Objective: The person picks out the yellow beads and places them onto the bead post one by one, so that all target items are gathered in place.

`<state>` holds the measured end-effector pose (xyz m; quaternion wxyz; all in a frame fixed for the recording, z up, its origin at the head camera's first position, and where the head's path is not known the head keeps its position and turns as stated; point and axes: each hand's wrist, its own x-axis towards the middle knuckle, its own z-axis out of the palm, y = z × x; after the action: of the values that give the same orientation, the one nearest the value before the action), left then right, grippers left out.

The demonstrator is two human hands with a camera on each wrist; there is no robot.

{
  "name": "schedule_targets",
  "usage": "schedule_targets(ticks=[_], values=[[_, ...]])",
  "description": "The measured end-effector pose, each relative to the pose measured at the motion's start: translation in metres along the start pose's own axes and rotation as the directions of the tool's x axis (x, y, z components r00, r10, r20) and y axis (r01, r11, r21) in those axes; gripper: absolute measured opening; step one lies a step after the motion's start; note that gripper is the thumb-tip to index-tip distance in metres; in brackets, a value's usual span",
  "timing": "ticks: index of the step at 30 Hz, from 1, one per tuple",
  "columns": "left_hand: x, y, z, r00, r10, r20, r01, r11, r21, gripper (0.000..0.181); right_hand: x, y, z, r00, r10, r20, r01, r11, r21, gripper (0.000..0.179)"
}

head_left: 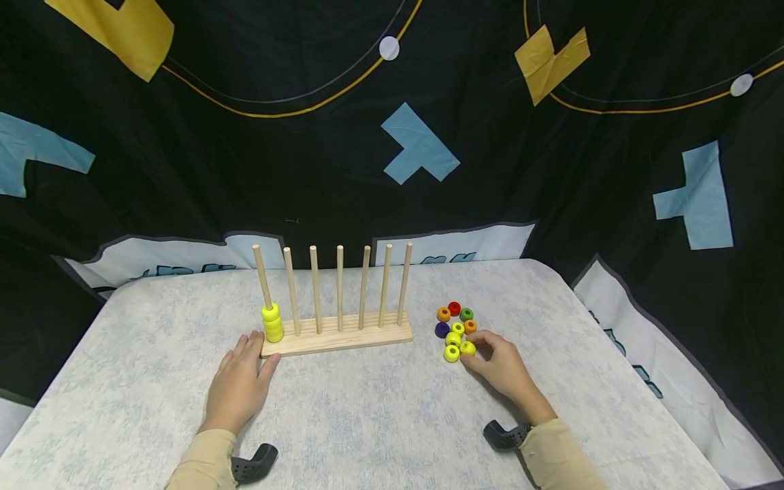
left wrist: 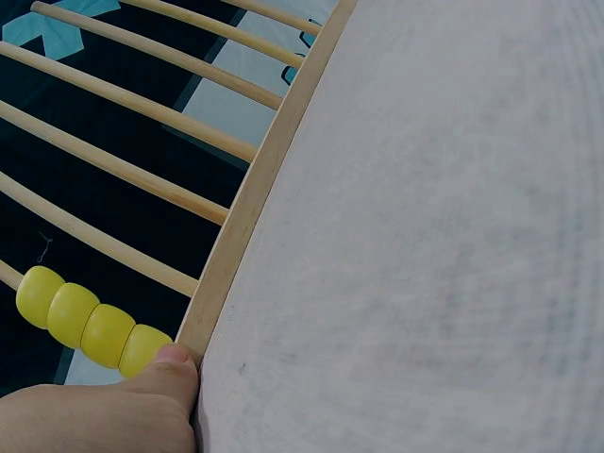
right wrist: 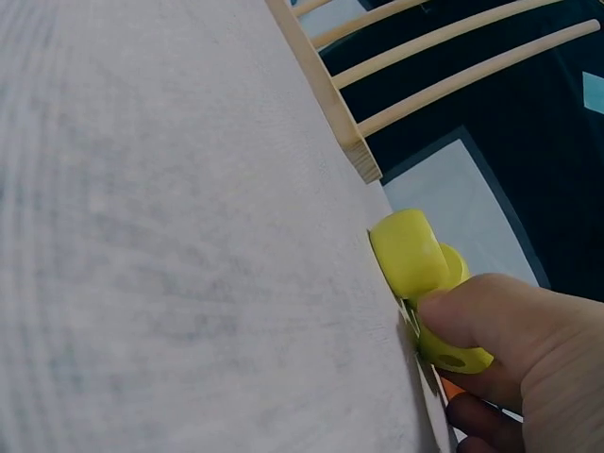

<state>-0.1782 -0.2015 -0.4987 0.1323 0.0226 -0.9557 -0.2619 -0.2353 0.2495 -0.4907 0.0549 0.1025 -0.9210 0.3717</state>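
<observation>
A wooden peg rack (head_left: pixel 343 340) with several upright dowels stands on the table. Yellow beads (head_left: pixel 272 323) are stacked on its leftmost dowel. My left hand (head_left: pixel 239 384) rests against the rack's left end, fingers extended along the side and thumb at the front corner. In the left wrist view, the thumb (left wrist: pixel 170 377) touches the base beside the lowest bead. To the right of the rack, my right hand (head_left: pixel 502 367) pinches a yellow bead (head_left: pixel 467 348) between thumb and fingers, low at the table. Another yellow bead (right wrist: pixel 408 253) sits close beside it in the right wrist view.
Loose beads lie grouped by the right hand: red (head_left: pixel 454 308), green (head_left: pixel 467 314), purple (head_left: pixel 442 330), orange (head_left: pixel 444 314) and several yellow ones. A pale patterned cloth covers the table (head_left: pixel 367 422). A dark curtain (head_left: pixel 318 170) hangs behind.
</observation>
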Motion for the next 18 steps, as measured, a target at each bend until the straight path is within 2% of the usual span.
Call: schedule_targets(ticks=[8,13,18], values=[[0.0005,-0.0006,-0.0004,1.000,0.000,0.006,0.000,1.000,-0.003,0.062,0.0009,-0.0006,0.0000,0.999,0.037,-0.004,-0.037,0.999,0.016,0.036],[0.0007,-0.0010,0.0000,1.000,-0.005,0.011,0.005,1.000,-0.003,0.063,0.0001,-0.0006,-0.0014,1.000,0.008,-0.002,-0.008,1.000,-0.012,0.042],[0.0012,-0.0012,0.0001,1.000,-0.009,0.015,0.009,1.000,0.001,0.063,-0.0004,-0.0001,-0.0021,1.000,-0.017,0.000,0.017,1.000,-0.021,0.041]])
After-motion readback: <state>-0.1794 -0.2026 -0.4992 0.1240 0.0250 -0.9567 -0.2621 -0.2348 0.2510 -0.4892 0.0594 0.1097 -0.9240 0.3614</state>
